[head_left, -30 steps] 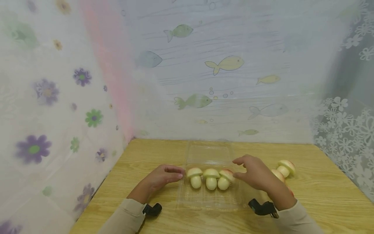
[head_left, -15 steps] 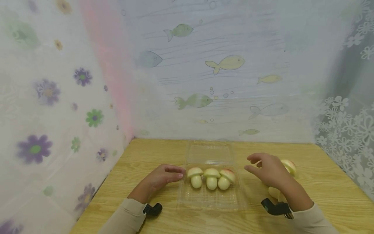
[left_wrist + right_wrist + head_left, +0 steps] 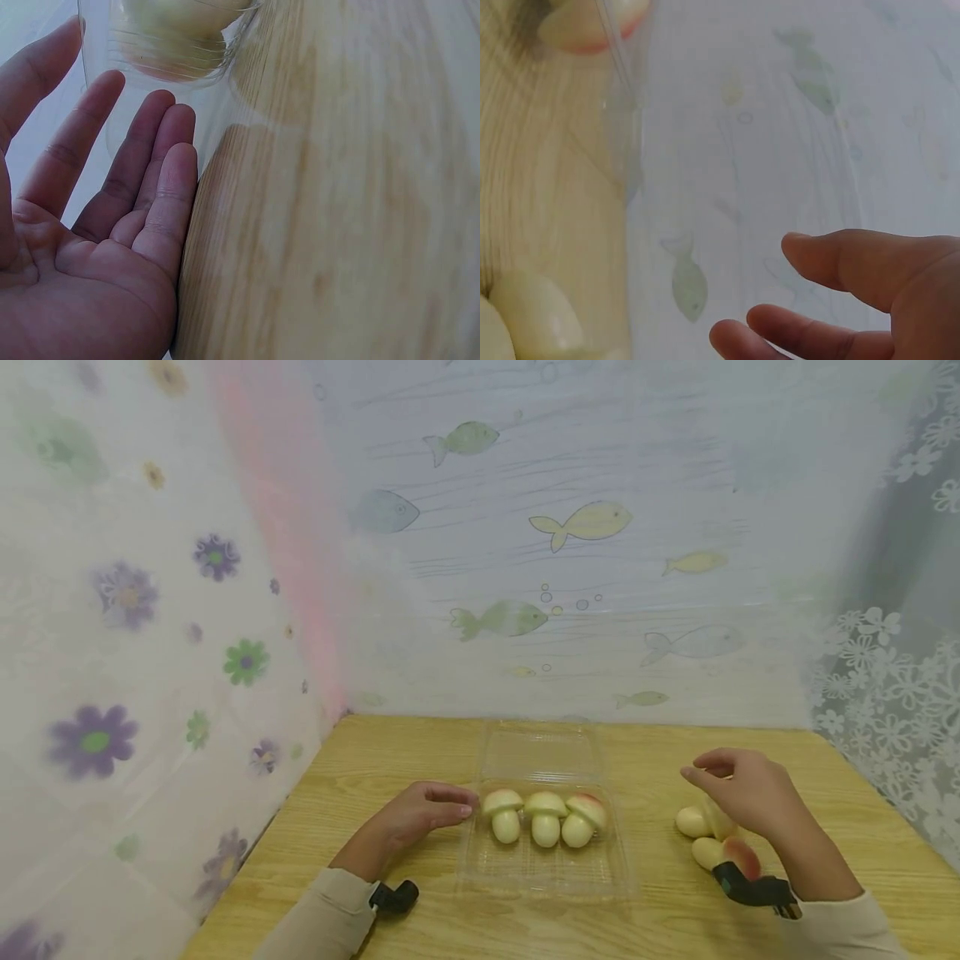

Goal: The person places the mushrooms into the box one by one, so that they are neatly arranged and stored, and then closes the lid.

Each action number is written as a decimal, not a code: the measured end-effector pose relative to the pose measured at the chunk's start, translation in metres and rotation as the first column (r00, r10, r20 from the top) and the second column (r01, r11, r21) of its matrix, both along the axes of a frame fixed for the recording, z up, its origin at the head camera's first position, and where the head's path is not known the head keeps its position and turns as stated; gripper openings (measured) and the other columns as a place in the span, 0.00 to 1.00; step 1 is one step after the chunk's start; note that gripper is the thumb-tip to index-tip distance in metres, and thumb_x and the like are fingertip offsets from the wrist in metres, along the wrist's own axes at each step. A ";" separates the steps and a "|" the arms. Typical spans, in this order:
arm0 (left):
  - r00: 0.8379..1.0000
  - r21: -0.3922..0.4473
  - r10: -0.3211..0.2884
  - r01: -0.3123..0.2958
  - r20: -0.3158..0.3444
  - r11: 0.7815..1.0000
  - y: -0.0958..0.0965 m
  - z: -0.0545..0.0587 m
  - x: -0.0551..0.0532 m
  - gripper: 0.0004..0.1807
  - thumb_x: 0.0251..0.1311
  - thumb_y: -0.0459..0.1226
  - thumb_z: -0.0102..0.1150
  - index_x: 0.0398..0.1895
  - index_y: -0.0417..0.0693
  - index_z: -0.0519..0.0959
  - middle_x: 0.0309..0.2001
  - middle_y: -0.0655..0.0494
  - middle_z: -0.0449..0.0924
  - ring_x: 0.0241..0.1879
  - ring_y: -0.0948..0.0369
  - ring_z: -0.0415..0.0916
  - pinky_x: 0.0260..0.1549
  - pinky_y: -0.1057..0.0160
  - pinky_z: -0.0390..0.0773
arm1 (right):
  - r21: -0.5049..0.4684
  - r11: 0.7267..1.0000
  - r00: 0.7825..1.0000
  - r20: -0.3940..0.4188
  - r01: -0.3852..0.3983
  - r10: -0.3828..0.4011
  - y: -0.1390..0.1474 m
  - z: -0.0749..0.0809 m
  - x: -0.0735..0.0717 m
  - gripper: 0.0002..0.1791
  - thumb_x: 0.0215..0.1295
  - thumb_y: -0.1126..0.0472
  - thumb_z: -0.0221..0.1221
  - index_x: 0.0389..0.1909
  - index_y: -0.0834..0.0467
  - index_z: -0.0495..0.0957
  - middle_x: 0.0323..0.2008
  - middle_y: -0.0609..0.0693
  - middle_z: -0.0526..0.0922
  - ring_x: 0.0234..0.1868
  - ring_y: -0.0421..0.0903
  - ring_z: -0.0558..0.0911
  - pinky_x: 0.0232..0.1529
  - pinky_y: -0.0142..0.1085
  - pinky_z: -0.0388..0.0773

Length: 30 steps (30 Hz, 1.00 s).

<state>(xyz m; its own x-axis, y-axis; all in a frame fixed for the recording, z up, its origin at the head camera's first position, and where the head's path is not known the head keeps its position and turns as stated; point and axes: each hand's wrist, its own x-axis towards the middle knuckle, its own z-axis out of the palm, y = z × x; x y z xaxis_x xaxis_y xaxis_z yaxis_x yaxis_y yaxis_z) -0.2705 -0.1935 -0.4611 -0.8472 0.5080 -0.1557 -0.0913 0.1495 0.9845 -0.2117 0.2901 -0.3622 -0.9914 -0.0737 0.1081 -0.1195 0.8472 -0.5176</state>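
Note:
Three mushrooms [image 3: 545,818], cream with a reddish blush on their caps, lie in a row inside a clear plastic clamshell box [image 3: 540,881]. My left hand [image 3: 427,810] is beside the box, its straight fingers right at the left wall. The left wrist view shows that palm bare, fingertips [image 3: 180,161] close to the clear wall. Over to the right, my right hand [image 3: 750,789] hovers above loose mushrooms [image 3: 693,821], fingers loosely bent and holding nothing. It partly hides them. A mushroom with a red cap [image 3: 742,857] lies nearer me, partly behind the wrist camera.
The box's lid [image 3: 540,756] is folded back toward the far edge of the wooden table [image 3: 405,752]. Behind rises a sheet printed with fish [image 3: 498,618]; a flowered sheet [image 3: 93,739] hangs on the left and another [image 3: 892,693] on the right.
My right hand has moved right, from beside the box's right wall to above the loose mushrooms. My left hand, the box and the three mushrooms inside have stayed in place.

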 end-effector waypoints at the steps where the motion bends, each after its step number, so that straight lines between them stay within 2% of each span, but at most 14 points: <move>1: 1.000 -0.002 0.003 -0.003 -0.003 1.000 0.000 -0.001 0.000 0.26 0.67 0.42 0.70 0.65 0.41 0.80 0.64 0.49 0.81 0.63 0.55 0.79 0.66 0.54 0.78 | -0.003 1.000 1.000 0.014 0.008 -0.008 0.005 0.000 -0.001 0.39 0.74 0.32 0.55 0.61 0.64 0.80 0.52 0.65 0.86 0.50 0.64 0.84 0.40 0.53 0.84; 11: 1.000 -0.018 0.002 -0.003 -0.005 1.000 -0.002 -0.003 -0.001 0.27 0.68 0.44 0.69 0.66 0.42 0.79 0.66 0.48 0.79 0.66 0.53 0.76 0.67 0.53 0.77 | -0.012 0.997 0.989 0.126 0.076 -0.074 0.045 -0.003 -0.011 0.46 0.73 0.28 0.52 0.64 0.69 0.76 0.61 0.73 0.77 0.56 0.72 0.78 0.39 0.50 0.82; 16: 1.000 -0.025 -0.007 0.007 -0.007 1.000 -0.003 -0.002 -0.001 0.28 0.68 0.44 0.69 0.66 0.42 0.79 0.66 0.47 0.78 0.67 0.52 0.75 0.68 0.52 0.76 | -0.042 0.993 0.968 0.228 0.113 -0.101 0.062 -0.007 -0.013 0.52 0.70 0.24 0.50 0.66 0.71 0.73 0.60 0.72 0.78 0.57 0.73 0.76 0.41 0.50 0.82; 21: 1.000 -0.025 -0.013 0.013 -0.005 1.000 -0.002 -0.003 -0.003 0.27 0.68 0.44 0.69 0.66 0.42 0.79 0.66 0.48 0.79 0.66 0.53 0.76 0.68 0.53 0.77 | -0.122 0.981 0.946 0.306 0.150 -0.107 0.079 -0.014 -0.014 0.53 0.71 0.25 0.51 0.65 0.74 0.72 0.53 0.67 0.85 0.52 0.64 0.82 0.43 0.51 0.86; 26: 1.000 -0.038 -0.008 0.008 -0.017 0.999 -0.001 -0.002 -0.002 0.27 0.68 0.45 0.69 0.66 0.43 0.80 0.66 0.48 0.79 0.65 0.53 0.76 0.67 0.52 0.77 | -0.207 0.961 0.928 0.360 0.184 -0.100 0.089 -0.023 -0.014 0.55 0.73 0.28 0.52 0.66 0.82 0.66 0.49 0.65 0.87 0.49 0.57 0.86 0.46 0.47 0.89; 30: 1.000 -0.042 -0.003 0.002 -0.017 0.999 0.000 -0.001 -0.001 0.26 0.68 0.44 0.69 0.65 0.44 0.80 0.65 0.49 0.79 0.65 0.54 0.77 0.67 0.52 0.77 | -0.233 0.944 0.907 0.402 0.233 -0.124 0.093 -0.030 -0.013 0.53 0.72 0.28 0.53 0.62 0.81 0.72 0.42 0.56 0.90 0.42 0.48 0.87 0.41 0.42 0.89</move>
